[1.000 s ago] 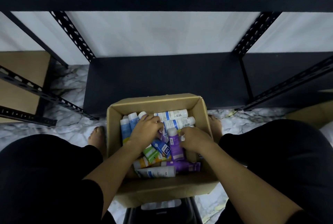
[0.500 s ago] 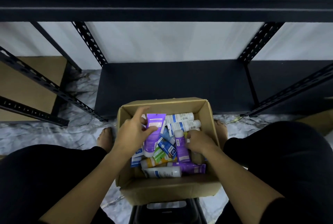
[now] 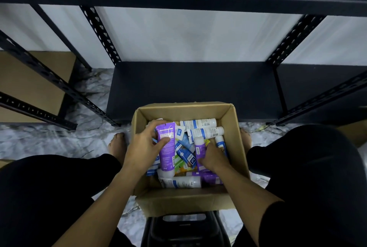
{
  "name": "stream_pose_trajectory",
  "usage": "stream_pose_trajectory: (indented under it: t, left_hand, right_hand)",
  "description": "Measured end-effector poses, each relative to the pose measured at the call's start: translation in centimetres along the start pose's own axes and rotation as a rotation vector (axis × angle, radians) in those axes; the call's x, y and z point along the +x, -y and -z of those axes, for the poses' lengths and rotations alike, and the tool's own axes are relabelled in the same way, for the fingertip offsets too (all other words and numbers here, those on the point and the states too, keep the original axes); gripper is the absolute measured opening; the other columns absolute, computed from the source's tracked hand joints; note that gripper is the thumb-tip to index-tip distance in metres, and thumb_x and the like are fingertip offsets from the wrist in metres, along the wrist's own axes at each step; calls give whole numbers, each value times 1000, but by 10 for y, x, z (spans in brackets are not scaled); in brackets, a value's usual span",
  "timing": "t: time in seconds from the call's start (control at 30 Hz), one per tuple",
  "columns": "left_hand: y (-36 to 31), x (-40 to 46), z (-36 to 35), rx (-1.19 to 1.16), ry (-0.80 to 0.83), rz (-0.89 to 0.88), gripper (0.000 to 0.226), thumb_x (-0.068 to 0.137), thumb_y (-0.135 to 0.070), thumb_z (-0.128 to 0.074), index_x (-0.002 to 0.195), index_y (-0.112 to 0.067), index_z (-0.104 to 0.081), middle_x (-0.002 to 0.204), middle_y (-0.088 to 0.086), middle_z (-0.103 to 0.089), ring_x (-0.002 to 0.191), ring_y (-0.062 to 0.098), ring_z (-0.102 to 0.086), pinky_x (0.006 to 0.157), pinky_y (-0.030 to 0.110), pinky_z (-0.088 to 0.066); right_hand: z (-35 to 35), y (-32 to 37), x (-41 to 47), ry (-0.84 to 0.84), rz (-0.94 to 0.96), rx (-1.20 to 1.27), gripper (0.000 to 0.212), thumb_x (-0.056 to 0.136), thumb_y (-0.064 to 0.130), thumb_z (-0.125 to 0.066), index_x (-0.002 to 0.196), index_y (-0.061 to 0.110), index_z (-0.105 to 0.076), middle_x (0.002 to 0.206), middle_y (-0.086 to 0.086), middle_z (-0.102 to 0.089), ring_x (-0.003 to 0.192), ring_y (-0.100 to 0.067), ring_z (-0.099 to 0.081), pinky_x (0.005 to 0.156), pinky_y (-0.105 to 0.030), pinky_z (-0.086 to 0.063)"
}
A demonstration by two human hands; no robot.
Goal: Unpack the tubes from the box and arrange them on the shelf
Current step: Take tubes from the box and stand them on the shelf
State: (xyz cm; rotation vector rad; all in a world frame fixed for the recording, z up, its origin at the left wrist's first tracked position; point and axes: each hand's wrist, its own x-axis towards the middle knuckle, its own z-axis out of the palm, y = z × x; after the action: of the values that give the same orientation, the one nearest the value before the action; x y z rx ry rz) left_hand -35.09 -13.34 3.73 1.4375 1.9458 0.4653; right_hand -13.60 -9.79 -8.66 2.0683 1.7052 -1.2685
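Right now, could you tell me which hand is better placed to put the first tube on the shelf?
Left. The left hand already grips a purple tube raised above the pile, while the right hand is deep in the box.

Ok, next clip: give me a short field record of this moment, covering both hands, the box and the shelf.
left hand: grips a large purple tube, white cap toward the person
right hand: in the box, fingers curled round a smaller purple tube
box: open cardboard, holds many loose tubes, lying mixed
shelf: dark lowest board beyond the box, no tubes on it
task stage: unpacking begun, nothing placed yet
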Motion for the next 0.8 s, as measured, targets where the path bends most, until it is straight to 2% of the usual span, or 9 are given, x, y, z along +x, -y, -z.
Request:
stream_pose_trajectory:
  t: [0.1,0.17,0.3,0.33,0.43,0.5,0.67,0.73,0.8]
  left_hand:
    - [3,3,0,-35,0,7,46,92,-34,-66,134,-28,-49,119,-5,-68,68,-13,-48,59,-9,-32]
    - [7,5,-2,-39,20,6,46,92,-33,-67,134,-29,-49,117,-9,-66,73,-9,-52,58,-7,-35]
    - [17,10,-9,-113,89,20,50,90,-33,-67,136,-32,-46,121,-1,-67,98,8,-64,68,16,-52]
    - [18,10,-9,-107,95,26,51,90,-33,-67,136,-32,-46,122,-1,-67,100,9,-64,70,16,-51]
    - [16,10,-8,-28,71,39,49,93,-33,-64,138,-30,-46,121,-5,-67,94,3,-58,68,-7,-32]
    - [12,8,-5,-1,54,45,48,94,-34,-63,139,-30,-46,121,-5,-68,91,0,-53,66,-13,-22]
    - [10,8,-1,-8,71,56,49,95,-34,-62,140,-30,-44,123,-4,-67,89,-1,-49,66,-15,-20]
    - [6,8,1,-2,73,53,50,95,-34,-62,141,-28,-44,124,-3,-67,86,-2,-49,66,-15,-23]
    - [2,7,4,-10,67,43,50,94,-32,-63,141,-27,-46,122,-3,-67,75,-4,-50,65,-13,-25]
  right_hand:
    - [-3,-1,4,-16,37,-56,41,86,25,-74,118,19,-50,119,-4,-61,111,-25,-60,91,-44,-53]
    - [-5,0,5,-24,83,-81,36,87,28,-72,115,21,-52,117,-3,-60,109,-24,-59,90,-45,-53]
    - [-13,2,3,72,119,-134,46,83,35,-71,120,29,-45,118,-3,-56,108,-24,-55,91,-45,-50]
    - [-15,1,4,80,119,-143,47,82,37,-71,120,30,-43,119,-4,-56,108,-25,-55,91,-45,-50]
    - [-16,1,6,65,96,-175,52,81,33,-75,122,24,-45,121,-8,-58,110,-28,-57,93,-47,-50]
    - [-17,2,7,73,79,-199,54,80,30,-77,125,20,-49,123,-8,-59,112,-28,-57,94,-46,-50]
    - [-22,2,9,119,91,-251,60,82,34,-74,135,24,-49,128,-9,-59,115,-29,-57,95,-46,-49]
    - [-20,2,7,124,88,-214,53,85,37,-68,133,29,-47,127,-8,-58,113,-30,-56,94,-44,-48]
    - [-14,2,4,125,88,-197,46,86,37,-63,129,31,-47,126,-8,-59,112,-30,-57,92,-42,-48]
